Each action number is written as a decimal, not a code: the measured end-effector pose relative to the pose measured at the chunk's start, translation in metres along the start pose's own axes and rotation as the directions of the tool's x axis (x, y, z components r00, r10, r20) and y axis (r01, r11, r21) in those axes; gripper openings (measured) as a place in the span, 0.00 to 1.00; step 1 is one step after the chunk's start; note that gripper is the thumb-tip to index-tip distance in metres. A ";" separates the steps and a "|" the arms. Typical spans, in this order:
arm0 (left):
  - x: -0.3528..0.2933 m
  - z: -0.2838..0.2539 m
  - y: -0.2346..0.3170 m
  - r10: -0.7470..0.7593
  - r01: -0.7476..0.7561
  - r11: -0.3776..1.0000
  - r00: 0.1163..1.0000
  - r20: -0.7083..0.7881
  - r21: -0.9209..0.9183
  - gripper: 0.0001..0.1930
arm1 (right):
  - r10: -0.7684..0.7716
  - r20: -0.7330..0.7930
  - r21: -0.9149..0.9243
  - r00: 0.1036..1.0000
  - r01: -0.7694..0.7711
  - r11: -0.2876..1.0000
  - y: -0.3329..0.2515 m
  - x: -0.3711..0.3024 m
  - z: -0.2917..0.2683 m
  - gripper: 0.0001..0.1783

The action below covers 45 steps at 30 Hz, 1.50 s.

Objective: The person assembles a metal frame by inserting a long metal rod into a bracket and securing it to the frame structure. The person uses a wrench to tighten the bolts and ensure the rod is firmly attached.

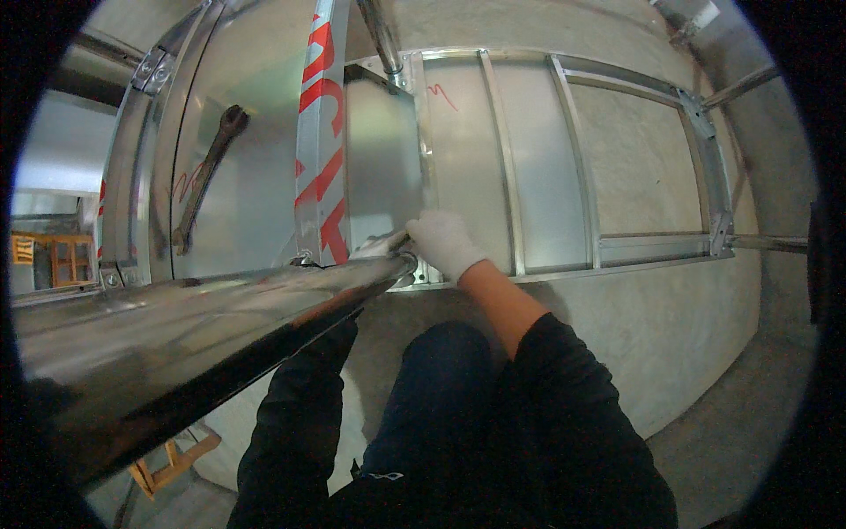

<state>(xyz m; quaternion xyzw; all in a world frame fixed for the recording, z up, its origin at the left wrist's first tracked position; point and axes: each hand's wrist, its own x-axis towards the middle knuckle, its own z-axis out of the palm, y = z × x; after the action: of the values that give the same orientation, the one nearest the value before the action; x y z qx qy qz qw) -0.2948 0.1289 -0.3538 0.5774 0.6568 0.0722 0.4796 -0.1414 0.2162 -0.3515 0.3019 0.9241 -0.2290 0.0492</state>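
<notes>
My right hand, in a white glove, is closed at the near edge of a metal frame. Its fingertips pinch something small that I cannot make out, close beside the end of a thick shiny metal tube. My left hand, also gloved, meets the right fingertips from the left. It looks closed, but the tube hides most of it, and what it holds does not show. The tube slants from the lower left up to both hands. A dark open-ended wrench lies on the sheet-metal panel to the left.
A grey bar with red markings runs across the panel, left of my hands. Beyond it, a metal pole rises at the frame's far side. Crossbars divide the frame to the right. Wooden furniture stands at the lower left, on the floor.
</notes>
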 end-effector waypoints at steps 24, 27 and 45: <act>0.006 0.000 -0.003 -0.004 0.004 1.000 1.000 0.012 -0.014 0.28 | -0.053 -0.096 0.043 0.994 0.058 0.997 0.014 -0.014 -0.012 0.11; 0.006 0.011 -0.024 0.108 -0.110 0.994 0.992 -0.062 -0.018 0.26 | -0.146 -0.079 -0.014 0.986 0.145 0.989 0.010 -0.006 -0.003 0.08; 0.013 0.022 -0.033 -0.118 0.105 0.924 0.993 -0.014 -0.369 0.31 | 0.056 0.098 -0.052 0.994 -0.051 0.997 0.000 0.017 0.017 0.12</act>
<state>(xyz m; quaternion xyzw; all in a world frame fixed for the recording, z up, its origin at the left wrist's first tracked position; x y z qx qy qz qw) -0.3001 0.1189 -0.3936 0.4380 0.6719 0.1767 0.5705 -0.1566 0.2176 -0.3705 0.3134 0.9175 -0.2195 0.1086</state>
